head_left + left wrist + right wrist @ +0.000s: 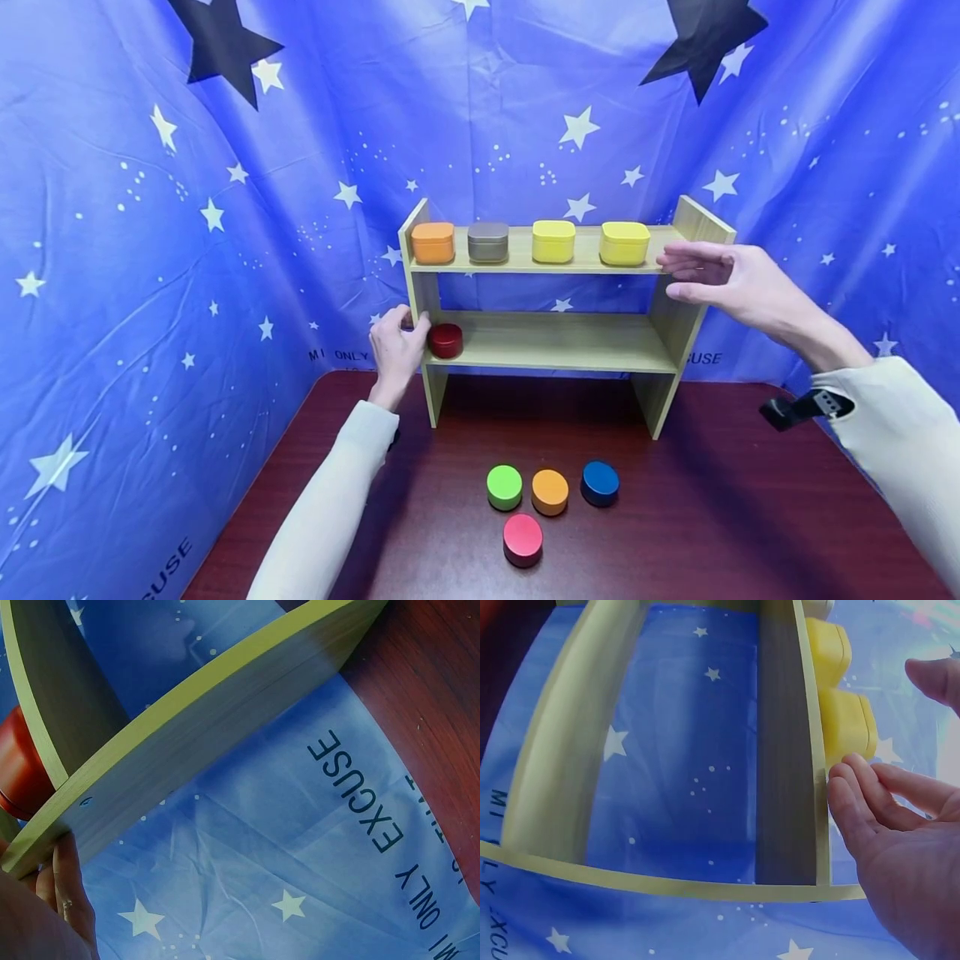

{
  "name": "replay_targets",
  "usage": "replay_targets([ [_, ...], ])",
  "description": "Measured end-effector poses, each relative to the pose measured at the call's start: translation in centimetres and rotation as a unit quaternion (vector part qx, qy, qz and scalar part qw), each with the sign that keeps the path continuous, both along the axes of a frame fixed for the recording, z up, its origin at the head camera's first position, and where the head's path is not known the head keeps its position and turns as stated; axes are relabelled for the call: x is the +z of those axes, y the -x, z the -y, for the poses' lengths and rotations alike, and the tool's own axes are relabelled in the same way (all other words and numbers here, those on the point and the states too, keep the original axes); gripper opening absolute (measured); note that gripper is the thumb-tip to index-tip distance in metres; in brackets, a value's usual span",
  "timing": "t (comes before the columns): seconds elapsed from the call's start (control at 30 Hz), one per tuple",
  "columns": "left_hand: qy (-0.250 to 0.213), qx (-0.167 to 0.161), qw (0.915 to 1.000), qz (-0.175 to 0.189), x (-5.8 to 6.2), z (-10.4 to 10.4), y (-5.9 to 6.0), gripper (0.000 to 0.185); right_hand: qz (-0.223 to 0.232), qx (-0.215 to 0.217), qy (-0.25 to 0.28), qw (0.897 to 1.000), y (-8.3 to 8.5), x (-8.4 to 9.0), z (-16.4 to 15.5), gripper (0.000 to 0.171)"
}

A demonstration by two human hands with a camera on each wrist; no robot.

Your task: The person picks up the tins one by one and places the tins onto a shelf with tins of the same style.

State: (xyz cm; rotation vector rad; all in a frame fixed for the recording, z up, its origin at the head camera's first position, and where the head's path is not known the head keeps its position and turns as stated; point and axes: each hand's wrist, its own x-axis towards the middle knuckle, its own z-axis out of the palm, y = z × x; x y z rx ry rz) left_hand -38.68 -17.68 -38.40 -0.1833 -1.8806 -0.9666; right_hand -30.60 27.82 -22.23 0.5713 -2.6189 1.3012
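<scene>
Left hand grips shelf side; right hand open beside yellow tin.

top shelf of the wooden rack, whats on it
Four square tins in a row on the top shelf: orange tin, grey tin, two yellow tins. The right hand covers the shelf's right end; their contents are hidden.

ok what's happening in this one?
A person works at a small wooden shelf on a dark table. The left hand rests against the shelf's left post, beside a red round tin on the lower board. The right hand hovers open by the right end of the upper board, near a yellow square tin. Four round tins, green, orange, blue and pink, sit on the table in front.
</scene>
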Motion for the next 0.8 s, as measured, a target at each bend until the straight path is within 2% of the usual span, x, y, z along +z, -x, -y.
replay_targets([
  [0.23,0.003,0.002,1.0,0.001,0.0,0.1,0.1,0.03,-0.039,0.057,0.03,0.997,-0.8,-3.1,-0.1,0.05],
  [0.37,0.004,0.003,1.0,0.001,-0.1,0.0,0.1,0.03,-0.057,0.085,0.037,0.994,-1.0,-5.4,0.1,0.05],
  [0.57,0.002,0.001,1.0,-0.004,-0.3,0.0,0.2,0.03,-0.046,0.094,0.041,0.994,-1.4,-8.4,0.2,0.049],
  [0.8,0.007,0.008,0.9999,-0.005,-0.1,0.1,0.2,0.033,-0.02,0.094,0.036,0.995,-1.6,-10.7,0.4,0.048],
])
